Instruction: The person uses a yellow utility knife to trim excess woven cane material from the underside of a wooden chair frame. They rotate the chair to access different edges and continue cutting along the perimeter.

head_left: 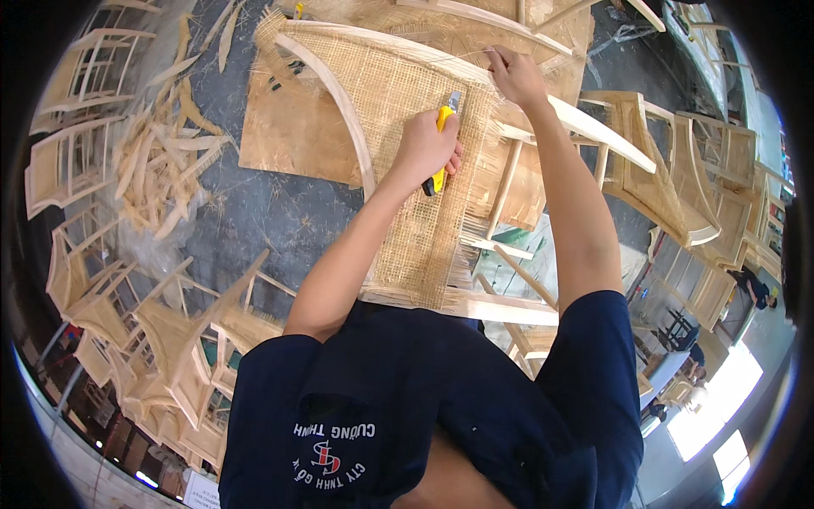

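My left hand (426, 149) is wrapped round a yellow and black utility knife (443, 119), its blade pointing away from me. Beneath it lies a panel of woven cane webbing (403, 81), set in a pale wooden chair frame (337, 85) with curved rails. Loose, frayed cane ends stick out along the panel's right edge. Beyond the frame's far rail (407, 53), my right hand (517, 78) is closed in a pinch. Thin cane strands run toward its fingertips, and it seems to grip one of them.
A brown board (297, 140) lies under the frame. To the left, cane offcuts (161, 165) are heaped on the dark floor. Unfinished wooden chair frames stand at left (72, 161) and right (678, 161). A few people work at the far right.
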Demonstrator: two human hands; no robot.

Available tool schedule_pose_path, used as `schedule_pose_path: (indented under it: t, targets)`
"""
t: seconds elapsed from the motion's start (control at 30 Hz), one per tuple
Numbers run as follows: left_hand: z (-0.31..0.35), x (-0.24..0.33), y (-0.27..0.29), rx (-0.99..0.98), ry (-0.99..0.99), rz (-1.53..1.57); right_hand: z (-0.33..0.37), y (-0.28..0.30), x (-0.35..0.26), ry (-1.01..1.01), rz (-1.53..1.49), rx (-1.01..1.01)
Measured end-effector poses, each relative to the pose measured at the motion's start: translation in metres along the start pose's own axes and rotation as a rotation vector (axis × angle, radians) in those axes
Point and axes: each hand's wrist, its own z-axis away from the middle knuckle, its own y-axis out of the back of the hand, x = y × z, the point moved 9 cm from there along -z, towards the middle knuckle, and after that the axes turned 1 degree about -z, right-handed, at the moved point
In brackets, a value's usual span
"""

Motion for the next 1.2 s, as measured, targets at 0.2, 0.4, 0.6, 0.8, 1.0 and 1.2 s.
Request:
schedule_pose_path:
  t: [0.2, 0.4, 0.6, 0.8, 1.0, 1.2]
  targets:
    - [-0.014, 0.014, -0.007, 0.013, 0.023, -0.129, -0.005, 0.000, 0.009, -0.012, 0.074, -0.047]
    - [-0.021, 0.018, -0.011, -0.031, 0.047, -0.190, -0.005, -0.005, 0.015, -0.059, 0.102, -0.102]
    - [-0.035, 0.018, -0.005, -0.206, 0.115, -0.243, -0.007, -0.007, 0.016, -0.063, 0.111, -0.094]
    - [-0.038, 0.025, -0.009, -0.247, 0.091, -0.441, -0.005, 0.000, 0.008, 0.040, 0.086, 0.036]
    - [-0.030, 0.036, -0.010, -0.173, 0.002, -0.612, -0.006, -0.005, 0.010, -0.045, 0.128, -0.118]
    - [-0.025, 0.043, -0.021, -0.265, -0.126, -0.739, -0.006, -0.001, 0.009, -0.019, 0.209, -0.060]
